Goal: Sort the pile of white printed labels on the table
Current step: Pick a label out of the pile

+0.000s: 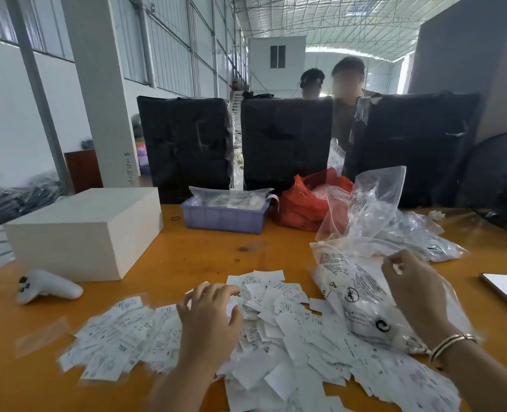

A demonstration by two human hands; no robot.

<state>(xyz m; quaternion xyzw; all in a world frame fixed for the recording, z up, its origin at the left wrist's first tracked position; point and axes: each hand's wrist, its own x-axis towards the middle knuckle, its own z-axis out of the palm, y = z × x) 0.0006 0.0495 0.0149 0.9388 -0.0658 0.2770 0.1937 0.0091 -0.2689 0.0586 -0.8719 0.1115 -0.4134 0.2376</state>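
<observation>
Sorting labels [276, 331]: one pile | left hand [209, 316] on it | right hand [409, 283] pinching

Readable txt is thin here: one white label [123, 348] at near left of the pile shows "XXL", sideways, & another label [307, 314] near pile centre shows "XS"; rest of the label print is too blurred to read. Clear plastic bag [362, 304] at right carries blocks of small black print, a crossed-out circle warning sign & a black swirl mark, wording not legible. White pillar [103, 93] far left has handwritten digits running down it, can't make them out.
</observation>
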